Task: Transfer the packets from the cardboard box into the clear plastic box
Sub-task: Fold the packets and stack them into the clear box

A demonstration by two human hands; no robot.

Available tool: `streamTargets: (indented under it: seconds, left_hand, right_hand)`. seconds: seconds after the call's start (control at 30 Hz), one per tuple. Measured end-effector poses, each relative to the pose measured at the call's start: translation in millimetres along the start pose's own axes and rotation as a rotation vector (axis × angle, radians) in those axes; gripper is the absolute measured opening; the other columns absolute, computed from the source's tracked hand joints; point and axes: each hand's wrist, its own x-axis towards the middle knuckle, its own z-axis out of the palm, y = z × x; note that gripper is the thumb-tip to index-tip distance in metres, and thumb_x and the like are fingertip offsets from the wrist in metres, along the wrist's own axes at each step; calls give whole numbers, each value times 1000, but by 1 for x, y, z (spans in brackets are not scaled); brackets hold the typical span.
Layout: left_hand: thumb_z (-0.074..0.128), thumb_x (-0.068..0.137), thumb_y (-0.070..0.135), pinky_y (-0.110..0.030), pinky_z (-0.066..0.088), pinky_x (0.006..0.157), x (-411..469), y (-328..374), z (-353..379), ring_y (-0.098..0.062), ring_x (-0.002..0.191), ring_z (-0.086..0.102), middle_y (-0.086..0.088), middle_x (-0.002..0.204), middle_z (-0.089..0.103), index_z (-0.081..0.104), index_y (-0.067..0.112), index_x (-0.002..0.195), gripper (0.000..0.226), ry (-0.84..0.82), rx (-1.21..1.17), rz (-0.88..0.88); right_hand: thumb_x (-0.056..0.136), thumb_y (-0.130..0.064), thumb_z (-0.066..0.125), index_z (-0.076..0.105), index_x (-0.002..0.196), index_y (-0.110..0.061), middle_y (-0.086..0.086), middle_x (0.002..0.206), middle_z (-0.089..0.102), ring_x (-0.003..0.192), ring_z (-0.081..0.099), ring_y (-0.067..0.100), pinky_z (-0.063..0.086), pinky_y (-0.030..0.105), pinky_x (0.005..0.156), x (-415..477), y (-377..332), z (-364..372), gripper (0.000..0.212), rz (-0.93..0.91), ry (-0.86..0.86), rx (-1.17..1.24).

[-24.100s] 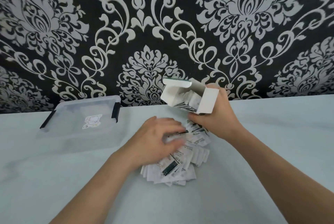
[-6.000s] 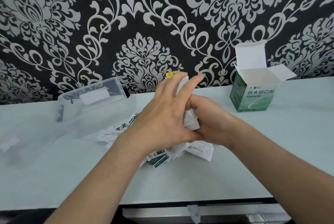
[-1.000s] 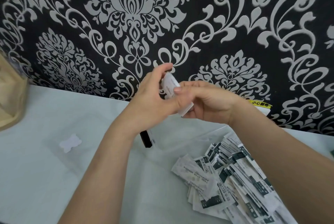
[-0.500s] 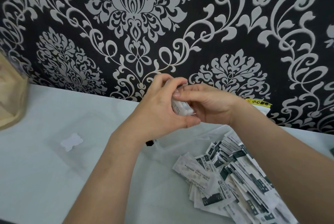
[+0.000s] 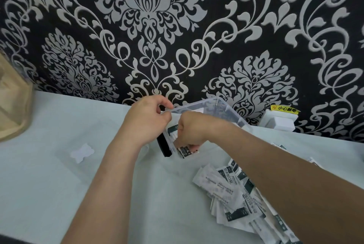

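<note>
Right grip point(image 5: 187, 131): clamped on a few packets point(image 5: 186, 150), low inside the clear plastic box point(image 5: 226, 105).
Left grip point(image 5: 145, 119): pinching the box's near rim, which sits tipped up.
Risk, near: the right forearm passes over the loose pile point(image 5: 226, 184) on the tabletop point(image 5: 59, 194) (a careless drag could scatter it).
Risk, box: if the pinch slips, the tipped box may drop flat and spill.
Packets' look: flat white sachets with dark green bands and printed text, probably thin and slippery.
Cardboard box: not in view.
</note>
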Motion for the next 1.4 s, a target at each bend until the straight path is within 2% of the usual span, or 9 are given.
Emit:
streamTargets:
  seconds: [0.23,0.4,0.57,0.8,0.93,1.07,1.2,1.27,1.4]
  left_hand:
    - [62,88,19,-36,49,67,1,-2,0,-18,67,55,0,71,55,67,32,92,15,4,-32,16]
    - [62,87,18,-39,54,71,0,-3,0,-22,71,59,-3,74,58,67,33,93,16,3,-48,17]
    - [62,87,17,-43,55,74,0,-2,-1,-24,74,62,-4,77,59,67,33,94,18,2,-55,24]
    - [60,88,18,-32,46,65,-4,1,-4,-14,71,56,0,79,60,68,29,98,17,49,35,46]
    - [60,88,17,-28,46,67,-16,24,-13,-5,61,51,9,69,58,69,30,93,17,136,83,183]
    - [63,86,22,-11,45,59,-43,68,-3,0,59,54,14,70,61,73,31,88,13,-117,141,367]
    - [57,87,17,-29,51,87,-73,96,42,-8,95,59,14,103,65,66,36,109,30,-559,473,475]
    - [53,85,7,-35,48,94,-83,96,58,-17,113,52,8,124,55,54,35,126,50,-704,648,476]
    - [52,83,5,-42,45,97,-100,82,69,-23,125,39,2,142,32,27,30,144,70,-681,759,504]
  right_hand:
    - [90,-2,54,61,93,-8,10,86,69,68,73,23,62,37,71,6,-4,7,9,9,126,-61]
    - [81,-3,62,53,66,-12,1,61,64,58,66,15,61,31,69,7,-4,8,19,37,203,-198]
    - [87,-4,57,46,66,-13,5,65,61,57,64,16,50,22,49,9,-5,8,25,54,180,-163]
    - [92,-6,51,56,75,-9,10,78,70,72,71,22,60,40,77,-2,2,-3,18,30,199,-49]
    - [96,-12,55,69,95,-8,5,80,73,71,69,14,59,33,72,-45,18,-34,15,-41,332,121]
    - [95,-13,58,73,86,-10,5,73,74,72,71,25,58,38,66,-101,45,-57,17,-107,435,233]
    - [90,-23,64,73,94,-23,-4,75,72,70,69,18,60,33,66,-142,87,-51,10,-43,341,38]
    - [87,-35,67,66,111,-29,-10,91,67,78,64,12,55,29,73,-155,106,-38,24,15,261,-66]
    - [80,-62,64,42,136,-34,-4,125,48,119,45,17,41,35,100,-166,136,-2,66,85,178,-248]
